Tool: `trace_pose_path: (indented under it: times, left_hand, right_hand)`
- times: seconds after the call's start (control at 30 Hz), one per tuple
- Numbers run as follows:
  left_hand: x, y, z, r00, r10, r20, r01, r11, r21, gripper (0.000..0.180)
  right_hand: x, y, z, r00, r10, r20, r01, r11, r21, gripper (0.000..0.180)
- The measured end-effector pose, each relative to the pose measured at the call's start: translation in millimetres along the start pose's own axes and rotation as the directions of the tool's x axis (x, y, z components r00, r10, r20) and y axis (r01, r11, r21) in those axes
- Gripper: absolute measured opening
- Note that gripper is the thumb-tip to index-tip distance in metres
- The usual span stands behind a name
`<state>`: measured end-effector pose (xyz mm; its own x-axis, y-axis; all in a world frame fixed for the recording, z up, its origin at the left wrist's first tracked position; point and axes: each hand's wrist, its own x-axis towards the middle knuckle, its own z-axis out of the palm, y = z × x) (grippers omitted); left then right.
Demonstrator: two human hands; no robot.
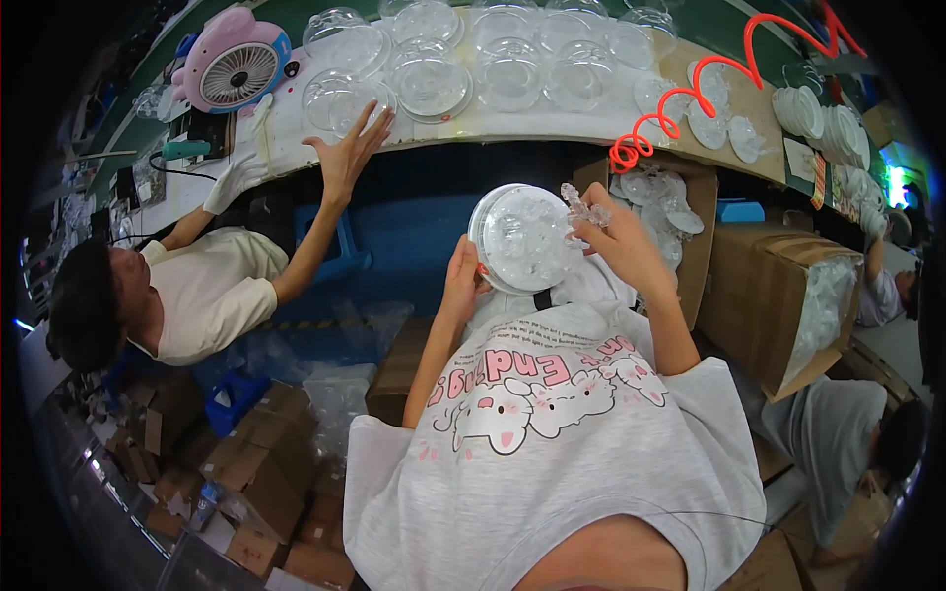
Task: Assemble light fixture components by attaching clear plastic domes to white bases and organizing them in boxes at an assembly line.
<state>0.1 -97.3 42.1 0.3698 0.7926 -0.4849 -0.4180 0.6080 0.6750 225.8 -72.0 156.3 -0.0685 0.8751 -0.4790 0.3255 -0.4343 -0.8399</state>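
My left hand (461, 279) grips the lower left edge of a round clear plastic dish with a white rim (520, 239), held tilted in front of my chest. My right hand (613, 234) pinches a small clear crystal-like plastic piece (583, 210) at the dish's right edge. Both forearms rise from my grey printed shirt. On the white worktable (463, 123) beyond stand several clear plastic domes (431, 77).
A co-worker on the left reaches a bare hand (347, 150) to a dome on the table, with a gloved hand (236, 175) beside it. A pink desk fan (235, 61) and a red coiled hose (680, 98) sit on the table. Cardboard boxes (764, 295) of clear parts stand right; another person (847, 443) crouches there.
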Motion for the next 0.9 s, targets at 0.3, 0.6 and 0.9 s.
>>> trace_pose_path:
  times: [0.3,0.6,0.9]
  left_hand:
    - [-2,6,-1,0.995,-0.053,0.084,0.060,0.995,-0.079,0.029]
    - [-2,4,6,0.995,-0.036,0.091,0.042,0.997,-0.066,0.030]
    - [9,-17,2,0.989,-0.033,-0.146,0.056,0.987,0.149,0.037]
  right_hand:
    - [30,50,6,0.993,-0.117,-0.004,0.115,0.986,-0.123,0.016]
    - [30,86,-5,0.945,-0.195,0.262,-0.092,0.612,0.785,0.079]
    - [29,97,-20,0.910,-0.181,0.374,-0.176,0.647,0.742,0.078]
